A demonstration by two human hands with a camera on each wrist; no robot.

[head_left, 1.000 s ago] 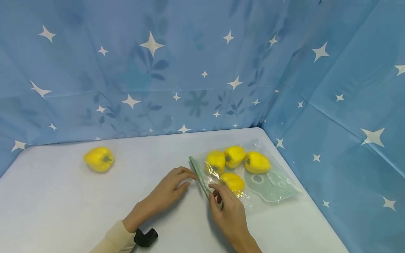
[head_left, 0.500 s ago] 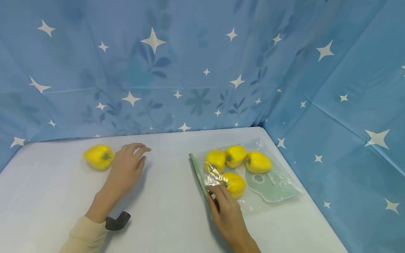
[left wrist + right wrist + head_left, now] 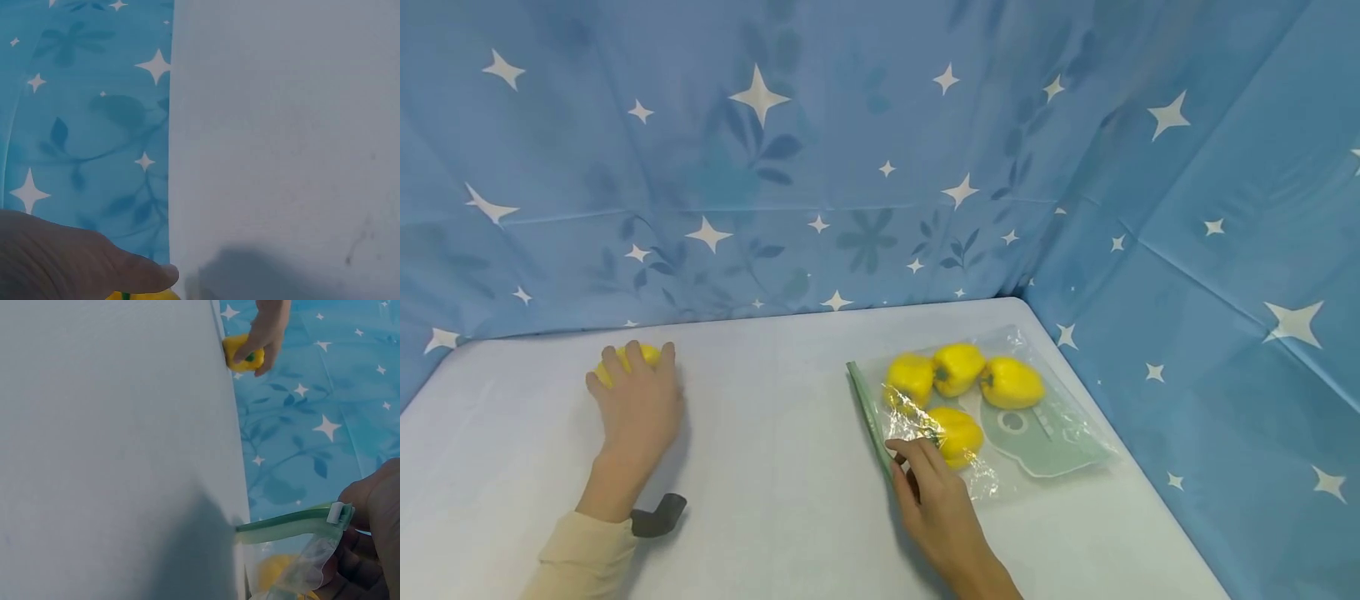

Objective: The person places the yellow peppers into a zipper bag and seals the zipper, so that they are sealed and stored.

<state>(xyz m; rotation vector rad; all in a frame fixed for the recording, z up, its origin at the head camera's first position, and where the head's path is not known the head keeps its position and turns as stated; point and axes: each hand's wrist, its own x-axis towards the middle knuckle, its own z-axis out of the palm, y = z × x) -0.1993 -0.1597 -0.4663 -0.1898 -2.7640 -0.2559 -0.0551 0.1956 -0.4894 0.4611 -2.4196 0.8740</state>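
right grip (image 3: 942, 517): pinched the clear bag (image 3: 1047, 446) near its green edge (image 3: 287, 522); a slack hold might have lost it.
bagged peppers (image 3: 1012, 384): four lay inside; a tug could have rolled them.
left grip (image 3: 638, 400): curled round the lone yellow pepper (image 3: 231, 345), far left on the bench (image 3: 775, 433); smoothness might have let it slip.

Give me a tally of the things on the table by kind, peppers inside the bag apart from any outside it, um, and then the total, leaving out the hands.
Peppers inside the bag: 4
Pepper outside, under the left hand: 1
Bag: 1
Total: 6
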